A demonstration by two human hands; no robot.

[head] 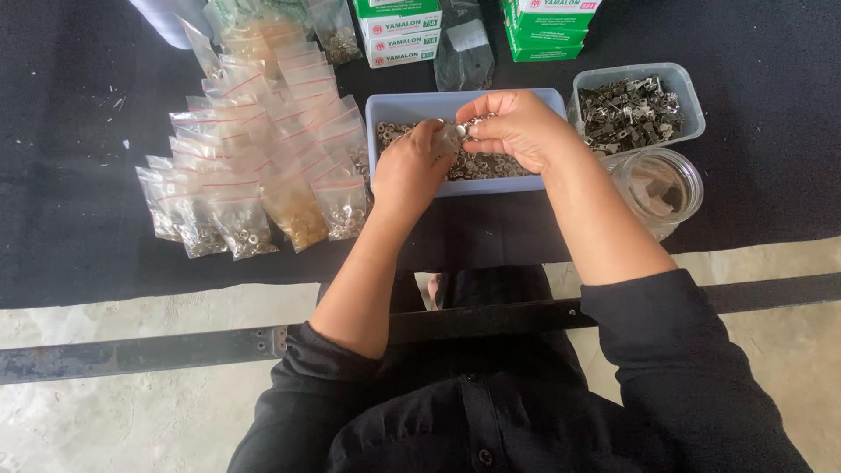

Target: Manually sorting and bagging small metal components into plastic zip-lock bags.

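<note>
Holding small metal nuts point(455, 136) over a blue tray point(394, 107).
Your left hand point(412, 166) and right hand point(517, 127) both pinch them, fingers narrow.

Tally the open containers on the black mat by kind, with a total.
Blue rectangular tray of small metal parts: 1
Clear rectangular tub of dark metal pieces: 1
Clear round jar: 1
Total: 3
Both hands, left hand and right hand, are over the blue tray.

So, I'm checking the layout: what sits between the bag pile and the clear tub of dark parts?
In the head view, the blue tray of nuts, with both hands over it.
</note>
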